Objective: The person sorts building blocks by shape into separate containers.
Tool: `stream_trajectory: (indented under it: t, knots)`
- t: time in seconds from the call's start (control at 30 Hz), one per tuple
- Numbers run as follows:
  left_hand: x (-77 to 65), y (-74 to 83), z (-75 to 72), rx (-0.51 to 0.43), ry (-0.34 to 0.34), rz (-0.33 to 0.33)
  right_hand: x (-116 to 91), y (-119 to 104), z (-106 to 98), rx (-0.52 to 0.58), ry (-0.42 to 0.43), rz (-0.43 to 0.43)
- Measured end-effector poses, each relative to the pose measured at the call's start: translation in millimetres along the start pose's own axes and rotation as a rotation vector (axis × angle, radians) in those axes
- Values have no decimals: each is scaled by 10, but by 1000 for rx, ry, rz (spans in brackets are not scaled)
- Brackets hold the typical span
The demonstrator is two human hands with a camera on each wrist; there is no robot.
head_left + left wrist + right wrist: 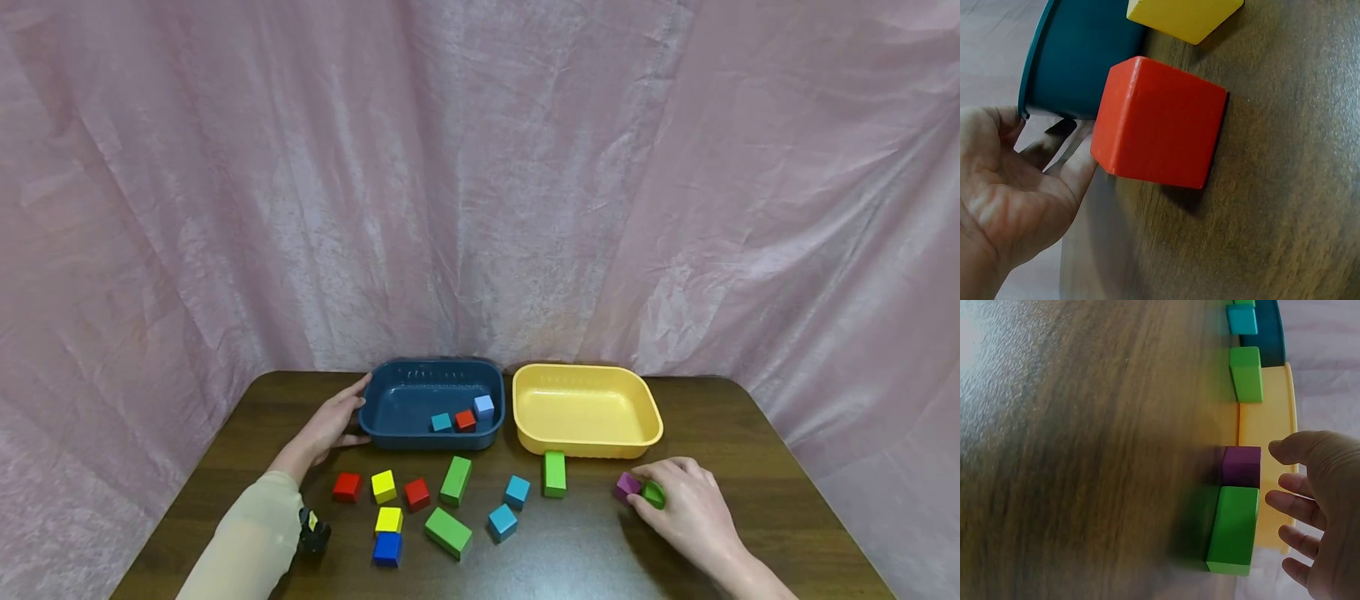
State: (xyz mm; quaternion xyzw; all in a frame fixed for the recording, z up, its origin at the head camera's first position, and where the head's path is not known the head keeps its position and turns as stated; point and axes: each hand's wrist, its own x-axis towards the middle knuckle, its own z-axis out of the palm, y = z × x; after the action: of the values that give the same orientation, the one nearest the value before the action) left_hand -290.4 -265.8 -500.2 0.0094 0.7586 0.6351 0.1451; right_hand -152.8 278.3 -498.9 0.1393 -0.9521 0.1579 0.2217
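My left hand [330,425] rests its fingers against the left side of a dark blue plastic tub [435,440], which holds a teal block [441,422], a red block [466,420] and a light blue block [483,407]. Close to that hand, a red cube [1166,125] sits on the table in the left wrist view. On the right, my right hand [693,504] reaches over a purple cube [1241,467] and a green oblong block [1235,525] standing side by side. Its thumb and fingers are spread in the right wrist view, with the fingertips close to both blocks.
A yellow tub [588,447] stands right of the blue one. Several loose blocks lie in front of the tubs, among them a yellow cube [383,487], a dark blue cube [387,550], a light blue cube [502,522] and a green block [448,532]. A pink curtain [480,183] hangs behind.
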Motion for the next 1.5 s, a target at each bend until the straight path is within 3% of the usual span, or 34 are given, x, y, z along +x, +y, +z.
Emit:
stream_trajectory:
  t: [0.47, 0.8, 1.5]
  knots:
    - [30, -11, 1, 15, 20, -29, 61, -25, 87, -47, -16, -38]
    - [24, 2, -2, 21, 3, -11, 78, -31, 112, -90, -40, -40]
    - [11, -6, 7, 7, 18, -10, 48, -37, 159, -96, 33, -89]
